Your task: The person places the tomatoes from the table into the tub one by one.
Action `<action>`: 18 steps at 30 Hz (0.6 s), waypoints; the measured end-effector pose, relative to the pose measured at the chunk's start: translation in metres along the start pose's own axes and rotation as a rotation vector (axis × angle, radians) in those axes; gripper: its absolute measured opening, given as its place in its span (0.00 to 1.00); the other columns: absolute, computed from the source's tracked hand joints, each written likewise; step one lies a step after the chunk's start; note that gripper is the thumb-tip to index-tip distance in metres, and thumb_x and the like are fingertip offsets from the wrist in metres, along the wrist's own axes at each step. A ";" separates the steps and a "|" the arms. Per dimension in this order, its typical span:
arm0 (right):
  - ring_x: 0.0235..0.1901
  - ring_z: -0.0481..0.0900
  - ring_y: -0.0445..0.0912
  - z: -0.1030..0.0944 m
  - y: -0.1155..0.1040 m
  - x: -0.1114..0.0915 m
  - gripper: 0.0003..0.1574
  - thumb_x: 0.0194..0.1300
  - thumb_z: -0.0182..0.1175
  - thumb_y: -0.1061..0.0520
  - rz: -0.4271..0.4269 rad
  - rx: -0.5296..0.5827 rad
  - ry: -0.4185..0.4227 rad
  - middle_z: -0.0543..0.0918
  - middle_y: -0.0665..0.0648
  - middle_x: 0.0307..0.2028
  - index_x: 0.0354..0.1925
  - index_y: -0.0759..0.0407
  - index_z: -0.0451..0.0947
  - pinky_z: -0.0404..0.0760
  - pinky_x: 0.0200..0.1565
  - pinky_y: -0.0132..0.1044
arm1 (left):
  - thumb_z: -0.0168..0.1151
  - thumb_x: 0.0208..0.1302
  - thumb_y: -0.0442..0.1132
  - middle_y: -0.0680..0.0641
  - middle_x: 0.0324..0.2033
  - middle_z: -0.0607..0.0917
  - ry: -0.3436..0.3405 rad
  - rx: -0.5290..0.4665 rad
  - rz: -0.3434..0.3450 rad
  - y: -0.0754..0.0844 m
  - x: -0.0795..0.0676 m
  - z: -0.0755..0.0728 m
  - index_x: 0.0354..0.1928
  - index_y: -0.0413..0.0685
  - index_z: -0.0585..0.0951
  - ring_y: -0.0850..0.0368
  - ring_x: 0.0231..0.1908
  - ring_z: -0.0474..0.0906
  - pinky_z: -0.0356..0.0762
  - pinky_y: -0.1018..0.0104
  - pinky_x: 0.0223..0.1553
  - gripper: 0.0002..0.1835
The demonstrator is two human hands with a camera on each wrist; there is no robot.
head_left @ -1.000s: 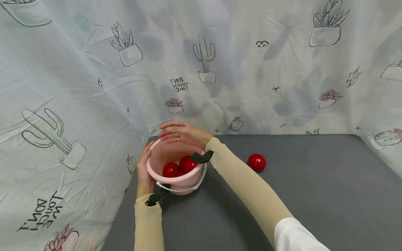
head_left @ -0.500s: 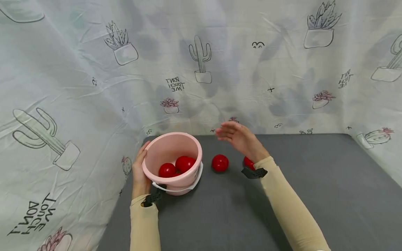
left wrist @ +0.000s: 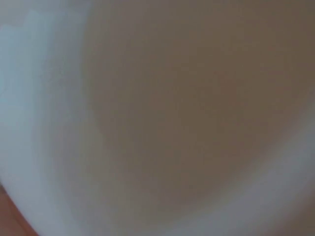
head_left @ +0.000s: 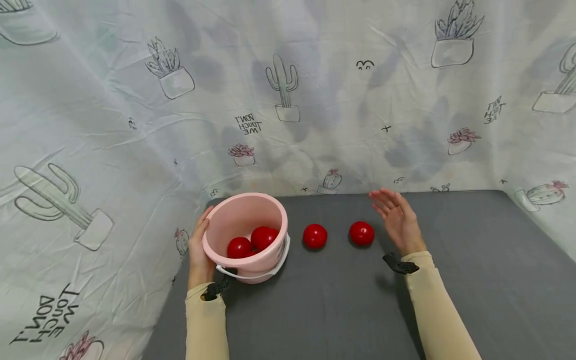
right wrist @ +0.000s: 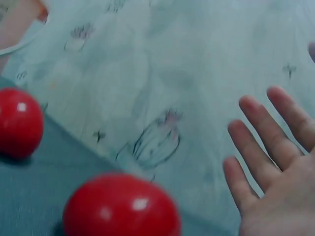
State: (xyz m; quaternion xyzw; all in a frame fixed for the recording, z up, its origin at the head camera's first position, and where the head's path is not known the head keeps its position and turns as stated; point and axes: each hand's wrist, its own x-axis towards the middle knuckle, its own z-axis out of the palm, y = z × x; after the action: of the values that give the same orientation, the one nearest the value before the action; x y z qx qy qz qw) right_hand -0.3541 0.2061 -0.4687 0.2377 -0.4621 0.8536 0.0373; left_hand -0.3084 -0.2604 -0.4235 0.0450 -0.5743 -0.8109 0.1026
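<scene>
In the head view, a pink bucket [head_left: 261, 265] with a white handle stands at the left, its mouth facing up and towards me. Several shiny red tomatoes [head_left: 264, 238] lie inside. My left hand [head_left: 199, 252] holds the bucket's left side, with the fingers along its outer wall. On the table right of the bucket are two more tomatoes, a nearer one [head_left: 315, 236] and a farther one [head_left: 362, 234]. My right hand [head_left: 400, 222] hovers just right of the farther tomato, holding nothing, fingers extended. The left wrist view shows only a blurred pale surface close up.
A grey table [head_left: 342, 300] lies under everything. A white cloth [head_left: 333, 100] printed with cacti hangs behind it and along the left side, close to the bucket. Each wrist wears a black strap [head_left: 400, 264].
My right hand has swept from above the bucket to the right, passing both loose tomatoes and uncovering them. The left hand stays on the bucket. The view has shifted slightly.
</scene>
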 end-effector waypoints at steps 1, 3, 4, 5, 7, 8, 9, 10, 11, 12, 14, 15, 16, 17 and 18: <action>0.70 0.70 0.49 -0.004 0.003 -0.002 0.29 0.84 0.32 0.49 0.018 -0.007 0.038 0.79 0.54 0.64 0.70 0.60 0.67 0.61 0.73 0.41 | 0.35 0.79 0.50 0.53 0.72 0.68 -0.001 -0.001 0.000 0.000 0.000 0.000 0.74 0.58 0.66 0.57 0.68 0.66 0.63 0.58 0.74 0.26; 0.68 0.72 0.47 -0.008 0.009 -0.004 0.28 0.84 0.34 0.47 0.070 -0.042 0.112 0.80 0.51 0.63 0.68 0.57 0.68 0.62 0.72 0.40 | 0.35 0.79 0.50 0.53 0.73 0.67 0.000 -0.006 0.002 -0.001 0.000 0.000 0.75 0.58 0.66 0.56 0.68 0.65 0.62 0.58 0.74 0.26; 0.67 0.73 0.45 -0.010 0.013 -0.004 0.27 0.84 0.35 0.45 0.100 -0.073 0.146 0.80 0.50 0.63 0.67 0.55 0.69 0.63 0.71 0.39 | 0.35 0.79 0.49 0.53 0.72 0.68 0.004 -0.014 0.004 -0.001 0.000 0.000 0.74 0.58 0.67 0.56 0.68 0.66 0.62 0.57 0.74 0.26; 0.66 0.74 0.43 -0.011 0.017 -0.004 0.26 0.83 0.36 0.44 0.132 -0.110 0.173 0.80 0.50 0.63 0.66 0.53 0.69 0.65 0.70 0.37 | 0.35 0.79 0.49 0.53 0.72 0.68 0.006 -0.018 0.005 -0.001 0.000 0.000 0.74 0.57 0.67 0.56 0.68 0.66 0.62 0.57 0.74 0.26; 0.64 0.75 0.41 -0.013 0.025 -0.004 0.25 0.83 0.37 0.42 0.186 -0.179 0.193 0.80 0.50 0.62 0.64 0.51 0.70 0.67 0.68 0.34 | 0.35 0.79 0.48 0.53 0.71 0.68 0.005 -0.021 0.006 -0.002 0.001 0.000 0.74 0.57 0.67 0.56 0.68 0.66 0.63 0.57 0.73 0.26; 0.64 0.75 0.40 -0.014 0.028 -0.005 0.24 0.82 0.38 0.41 0.206 -0.209 0.190 0.80 0.50 0.62 0.63 0.49 0.70 0.68 0.67 0.34 | 0.34 0.80 0.48 0.52 0.71 0.69 0.006 -0.024 0.007 -0.002 0.001 0.000 0.73 0.57 0.67 0.56 0.67 0.66 0.63 0.57 0.73 0.26; 0.63 0.76 0.40 -0.015 0.031 -0.006 0.24 0.82 0.39 0.41 0.221 -0.237 0.181 0.80 0.50 0.62 0.63 0.49 0.71 0.69 0.66 0.33 | 0.34 0.80 0.48 0.52 0.70 0.69 0.006 -0.027 0.008 -0.002 0.001 0.001 0.73 0.56 0.68 0.56 0.67 0.66 0.63 0.58 0.73 0.26; 0.63 0.76 0.39 -0.016 0.033 -0.007 0.24 0.82 0.39 0.41 0.225 -0.255 0.171 0.80 0.51 0.62 0.63 0.50 0.71 0.70 0.66 0.33 | 0.34 0.80 0.47 0.52 0.70 0.69 0.004 -0.027 0.008 -0.003 0.001 0.001 0.73 0.56 0.68 0.56 0.67 0.66 0.63 0.57 0.72 0.25; 0.62 0.77 0.39 -0.017 0.035 -0.008 0.24 0.82 0.40 0.41 0.223 -0.265 0.161 0.81 0.51 0.61 0.63 0.50 0.72 0.70 0.65 0.33 | 0.34 0.80 0.48 0.52 0.70 0.69 0.002 -0.022 0.005 -0.003 0.000 0.001 0.73 0.56 0.67 0.56 0.67 0.66 0.63 0.58 0.72 0.25; 0.62 0.77 0.40 -0.017 0.037 -0.008 0.24 0.82 0.41 0.42 0.215 -0.268 0.149 0.82 0.51 0.60 0.63 0.51 0.72 0.71 0.65 0.33 | 0.34 0.80 0.48 0.52 0.70 0.69 0.000 -0.020 0.001 -0.003 0.000 0.001 0.73 0.56 0.67 0.56 0.67 0.66 0.63 0.58 0.72 0.26; 0.62 0.78 0.41 -0.017 0.040 -0.010 0.22 0.82 0.42 0.44 0.200 -0.278 0.134 0.82 0.52 0.59 0.62 0.52 0.73 0.72 0.64 0.33 | 0.34 0.80 0.48 0.53 0.71 0.69 -0.005 -0.014 -0.004 -0.002 -0.001 0.001 0.73 0.57 0.67 0.56 0.67 0.66 0.63 0.58 0.72 0.26; 0.61 0.79 0.42 -0.017 0.041 -0.010 0.22 0.82 0.42 0.45 0.196 -0.282 0.130 0.83 0.52 0.59 0.62 0.52 0.73 0.73 0.64 0.32 | 0.34 0.80 0.49 0.53 0.71 0.68 -0.007 -0.010 -0.006 -0.002 -0.001 0.001 0.74 0.58 0.67 0.56 0.67 0.66 0.63 0.58 0.73 0.26; 0.61 0.79 0.42 -0.016 0.043 -0.010 0.21 0.82 0.43 0.46 0.188 -0.291 0.129 0.83 0.53 0.59 0.62 0.52 0.73 0.74 0.64 0.31 | 0.34 0.80 0.49 0.53 0.71 0.68 -0.009 -0.009 -0.006 -0.001 -0.001 0.001 0.74 0.58 0.67 0.56 0.68 0.65 0.63 0.58 0.73 0.26; 0.61 0.79 0.42 -0.015 0.044 -0.010 0.20 0.82 0.45 0.46 0.187 -0.310 0.128 0.82 0.55 0.59 0.61 0.52 0.74 0.74 0.63 0.30 | 0.34 0.80 0.49 0.53 0.72 0.68 -0.011 -0.007 -0.005 -0.001 -0.002 0.001 0.74 0.58 0.67 0.57 0.68 0.65 0.62 0.58 0.73 0.26; 0.60 0.79 0.41 -0.013 0.045 -0.010 0.21 0.81 0.46 0.46 0.186 -0.334 0.128 0.82 0.56 0.60 0.62 0.52 0.74 0.75 0.62 0.28 | 0.34 0.80 0.49 0.53 0.72 0.68 -0.011 -0.008 -0.001 0.000 -0.001 0.000 0.74 0.58 0.67 0.56 0.68 0.65 0.62 0.58 0.73 0.26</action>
State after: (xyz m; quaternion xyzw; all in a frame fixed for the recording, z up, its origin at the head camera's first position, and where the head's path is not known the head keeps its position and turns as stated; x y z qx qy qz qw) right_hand -0.3634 0.1927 -0.5139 0.1298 -0.6137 0.7783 0.0266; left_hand -0.3071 -0.2596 -0.4237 0.0406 -0.5716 -0.8135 0.0991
